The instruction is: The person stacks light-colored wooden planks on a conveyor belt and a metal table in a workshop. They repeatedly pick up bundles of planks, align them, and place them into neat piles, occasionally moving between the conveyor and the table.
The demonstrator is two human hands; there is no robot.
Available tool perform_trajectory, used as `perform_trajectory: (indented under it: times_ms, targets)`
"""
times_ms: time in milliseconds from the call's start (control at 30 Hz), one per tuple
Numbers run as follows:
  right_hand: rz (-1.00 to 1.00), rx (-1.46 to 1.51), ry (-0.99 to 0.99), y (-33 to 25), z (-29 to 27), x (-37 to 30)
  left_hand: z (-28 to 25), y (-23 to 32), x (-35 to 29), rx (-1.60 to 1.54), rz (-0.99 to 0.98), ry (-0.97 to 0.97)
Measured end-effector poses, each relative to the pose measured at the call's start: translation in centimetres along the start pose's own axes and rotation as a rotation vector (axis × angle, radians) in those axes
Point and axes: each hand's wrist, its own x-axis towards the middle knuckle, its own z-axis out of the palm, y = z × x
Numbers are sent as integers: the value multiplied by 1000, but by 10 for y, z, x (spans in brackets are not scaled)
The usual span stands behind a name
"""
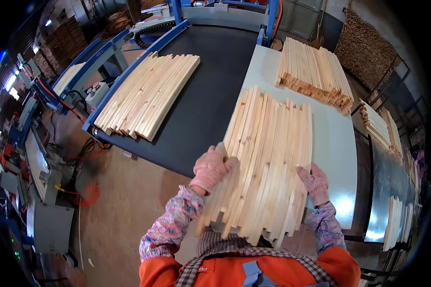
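Note:
In front of me lies a wide batch of pale wooden strips (268, 162), side by side with uneven ends. Its far part rests over the light grey tabletop, while the near ends reach past the edge toward my body. My left hand (211, 167), in a pink knitted glove, grips the batch's left side. On the opposite side my right hand (315, 182), also gloved in pink, presses against the outer strip, with its thumb over the top. The batch is held between both hands. Some fingers are hidden under or beside the wood.
Another row of strips (148, 93) lies on the black conveyor belt (210, 71) to the left. A stacked pile (316, 71) stands at the far right of the grey tabletop (335, 153). Machinery (52, 201) with hoses lines the left; more strips (392, 222) sit far right.

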Motion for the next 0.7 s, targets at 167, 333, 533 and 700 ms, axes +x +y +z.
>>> perform_trajectory:
  times_ms: [167,333,533,700]
  targets:
    - [-131,-25,76,-102,59,66,-62,-73,130,-74,20,-95]
    - [-403,-75,102,-171,113,153,-131,-102,133,71,359,404]
    - [-158,-84,124,-221,124,179,-145,-136,20,-252,428,279]
    - [-71,24,103,-231,126,162,-137,-160,24,-390,262,219]
